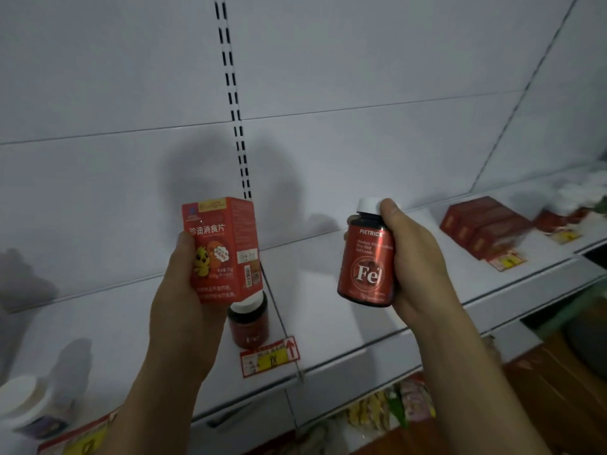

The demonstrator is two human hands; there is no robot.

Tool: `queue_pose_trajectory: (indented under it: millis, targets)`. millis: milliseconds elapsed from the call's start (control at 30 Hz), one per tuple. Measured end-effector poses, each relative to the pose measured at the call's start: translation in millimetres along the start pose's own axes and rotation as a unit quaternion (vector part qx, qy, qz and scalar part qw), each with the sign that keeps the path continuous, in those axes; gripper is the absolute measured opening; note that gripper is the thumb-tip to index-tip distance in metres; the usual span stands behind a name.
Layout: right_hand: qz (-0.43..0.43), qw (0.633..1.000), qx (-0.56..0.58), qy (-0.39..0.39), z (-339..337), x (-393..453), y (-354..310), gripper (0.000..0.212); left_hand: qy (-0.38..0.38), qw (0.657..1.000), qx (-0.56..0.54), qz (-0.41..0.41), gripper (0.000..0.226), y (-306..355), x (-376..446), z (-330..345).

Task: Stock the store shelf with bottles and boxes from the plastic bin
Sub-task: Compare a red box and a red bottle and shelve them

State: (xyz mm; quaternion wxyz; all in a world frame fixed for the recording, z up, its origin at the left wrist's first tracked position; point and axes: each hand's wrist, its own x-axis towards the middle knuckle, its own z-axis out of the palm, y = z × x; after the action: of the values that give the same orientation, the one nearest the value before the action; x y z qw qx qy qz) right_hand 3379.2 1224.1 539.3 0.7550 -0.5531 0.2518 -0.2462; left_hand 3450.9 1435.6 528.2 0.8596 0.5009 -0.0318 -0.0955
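Observation:
My left hand point(179, 300) grips a red box point(225, 247) with a yellow chick picture, held upright above the white shelf point(331, 326). My right hand point(415, 257) grips a dark bottle point(368, 261) with a white cap and a red "Fe" label, also upright in the air over the shelf. A second bottle of the same kind point(249, 323) stands on the shelf just below the box, behind a red and yellow price tag point(271, 356). The plastic bin is out of view.
Red boxes point(483, 224) lie in a row at the shelf's right end, with white packs point(578, 192) beyond them. A white-lidded jar point(26, 405) stands at the lower left. Bagged goods point(391, 408) fill the shelf below. A slotted upright point(235, 103) runs up the back panel.

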Motion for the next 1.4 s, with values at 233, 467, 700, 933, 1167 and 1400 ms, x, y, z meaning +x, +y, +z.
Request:
queue_pose_trajectory:
  millis: [233,467,700,933,1167,1400]
  targets:
    - [0.044,0.997,-0.045,-0.046,18,-6,29,0.038,0.016,1.000,0.014,-0.003,0.026,-10,-19,-29]
    - [0.006,0.976,-0.159,-0.150,29,17,54,0.030,0.102,0.994,-0.016,0.040,0.032,-30,-33,-44]
    - [-0.089,0.937,-0.186,-0.282,18,45,74,0.027,0.170,0.985,0.012,0.033,0.034,-70,-47,-67]
    - [-0.143,0.892,-0.241,-0.356,14,63,85,0.031,0.214,0.976,-0.009,0.026,0.035,-90,-49,-76]
    - [-0.147,0.867,-0.260,-0.399,15,71,97,0.047,0.244,0.970,-0.017,0.001,0.039,-99,-45,-77]
    - [-0.139,0.868,-0.257,-0.402,15,77,104,0.048,0.238,0.971,-0.016,-0.003,0.044,-104,-46,-77]
